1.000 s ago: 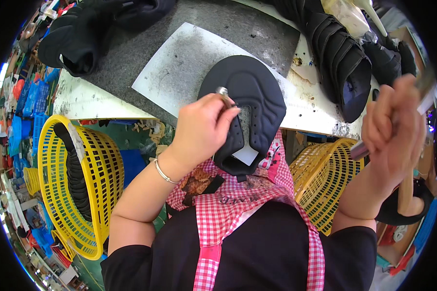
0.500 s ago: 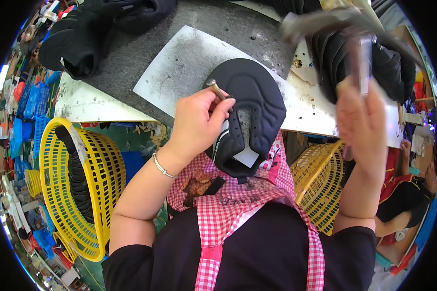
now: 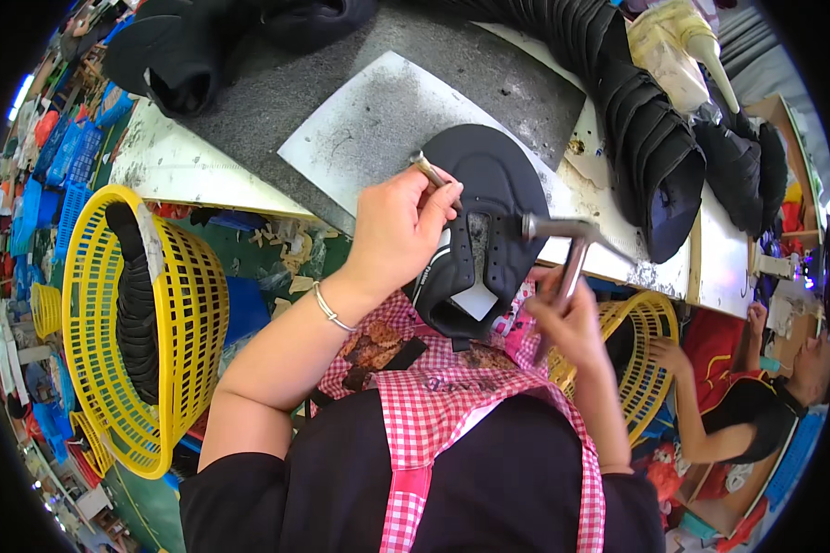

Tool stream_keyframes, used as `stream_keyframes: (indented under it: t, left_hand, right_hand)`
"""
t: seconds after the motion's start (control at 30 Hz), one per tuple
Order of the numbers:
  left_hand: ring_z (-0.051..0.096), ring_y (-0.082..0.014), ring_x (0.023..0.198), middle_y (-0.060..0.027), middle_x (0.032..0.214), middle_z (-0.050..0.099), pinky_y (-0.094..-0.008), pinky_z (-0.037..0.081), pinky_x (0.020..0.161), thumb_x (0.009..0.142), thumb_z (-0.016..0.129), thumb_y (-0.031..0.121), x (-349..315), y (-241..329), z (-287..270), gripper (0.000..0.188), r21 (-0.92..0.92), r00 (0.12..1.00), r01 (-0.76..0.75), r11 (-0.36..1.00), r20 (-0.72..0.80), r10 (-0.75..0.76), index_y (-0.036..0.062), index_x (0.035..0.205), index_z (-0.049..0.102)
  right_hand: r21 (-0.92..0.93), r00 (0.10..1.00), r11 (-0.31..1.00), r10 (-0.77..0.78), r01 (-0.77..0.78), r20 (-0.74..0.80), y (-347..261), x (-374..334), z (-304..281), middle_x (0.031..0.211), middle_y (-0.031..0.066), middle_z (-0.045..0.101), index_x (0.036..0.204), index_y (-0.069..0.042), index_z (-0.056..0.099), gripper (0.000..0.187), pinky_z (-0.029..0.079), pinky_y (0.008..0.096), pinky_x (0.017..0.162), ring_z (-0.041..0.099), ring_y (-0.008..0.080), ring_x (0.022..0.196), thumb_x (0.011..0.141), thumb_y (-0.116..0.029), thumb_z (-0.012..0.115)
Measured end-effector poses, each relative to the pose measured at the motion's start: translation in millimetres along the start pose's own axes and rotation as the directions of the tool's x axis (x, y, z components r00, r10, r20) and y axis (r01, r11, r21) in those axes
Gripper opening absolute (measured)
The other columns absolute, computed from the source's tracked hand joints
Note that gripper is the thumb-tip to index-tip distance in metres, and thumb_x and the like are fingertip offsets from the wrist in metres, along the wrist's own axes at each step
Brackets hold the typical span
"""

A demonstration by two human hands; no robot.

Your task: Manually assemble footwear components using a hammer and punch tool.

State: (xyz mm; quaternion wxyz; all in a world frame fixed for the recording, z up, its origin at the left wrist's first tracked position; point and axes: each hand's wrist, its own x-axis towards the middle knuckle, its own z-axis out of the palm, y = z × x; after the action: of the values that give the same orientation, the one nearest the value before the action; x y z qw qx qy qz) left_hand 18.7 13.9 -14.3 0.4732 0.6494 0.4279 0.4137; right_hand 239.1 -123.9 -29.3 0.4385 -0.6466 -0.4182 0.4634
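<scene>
Nearest me is my checked apron point(image 3: 424, 415), at the heel end of the black shoe upper point(image 3: 493, 180); the upper lies partly on a white sheet point(image 3: 341, 143) and overhangs the edge of the table point(image 3: 194, 175). My left hand point(image 3: 401, 221) pinches a metal punch point(image 3: 427, 167), tilted, over the upper's left side. My right hand point(image 3: 572, 318) is closed round the handle of a hammer point(image 3: 572, 264), its head by the upper's right edge. I judge the step to be hole punching, between blows; the next move calls for the punch squared and a straight strike. Not verifiable: the punch tip, behind my fingers; hammer contact with the upper; my right fingers, blurred. Beyond, stacked uppers point(image 3: 641, 134) are cut off above; what the co-worker point(image 3: 756, 405) handles, I cannot tell.
</scene>
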Motion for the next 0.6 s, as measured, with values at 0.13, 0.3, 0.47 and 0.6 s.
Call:
stream_keyframes:
  t: [0.13,0.3,0.47,0.6]
  left_hand:
    - [0.067,-0.0111,0.073,-0.0066,0.082,0.069,-0.0243,0.054,0.066,0.095,0.063,0.011,-7,-1,18,0.014,-0.02,0.995,-0.092,0.996,0.038,0.093,-0.0026,0.099,0.066]
    - [0.067,-0.0117,0.071,-0.0073,0.082,0.069,-0.0243,0.054,0.065,0.095,0.064,0.012,6,12,13,0.014,-0.086,0.99,-0.102,0.991,0.085,0.109,-0.0011,0.096,0.068]
    - [0.051,-0.0281,0.124,-0.0105,0.136,0.055,-0.0399,0.043,0.1,0.081,0.074,0.022,103,30,-99,0.017,0.855,0.687,-0.441,0.274,0.126,0.715,0.0056,0.085,0.071]
    - [0.031,-0.0269,0.143,-0.0097,0.154,0.038,-0.0471,0.03,0.113,0.074,0.077,0.017,156,57,-166,0.013,0.939,0.843,-0.254,-0.233,0.333,0.422,0.0076,0.081,0.072]
  right_hand:
    - [0.19,0.994,0.981,0.025,-0.045,0.105,44,-10,17,0.08,-0.0035,0.047,0.09,-0.006,0.053,0.025,0.041,0.0234,0.065,0.049,0.0067,0.075,0.072,0.004,0.067]
    - [0.314,0.945,0.913,-0.173,0.26,-0.279,13,-40,-29,0.081,0.0016,0.049,0.094,-0.007,0.046,0.03,0.043,0.0232,0.068,0.054,0.0106,0.079,0.071,-0.003,0.066]
    - [0.219,0.721,0.776,-0.388,0.592,-0.574,-43,-86,-139,0.099,0.016,0.062,0.123,0.002,0.045,0.038,0.057,0.0369,0.085,0.067,0.0261,0.088,0.087,0.001,0.058]
    - [0.07,0.635,0.866,-0.306,0.495,-0.71,-60,-63,-186,0.12,0.0201,0.06,0.129,0.005,0.048,0.04,0.054,0.0385,0.093,0.065,0.026,0.106,0.091,0.002,0.058]
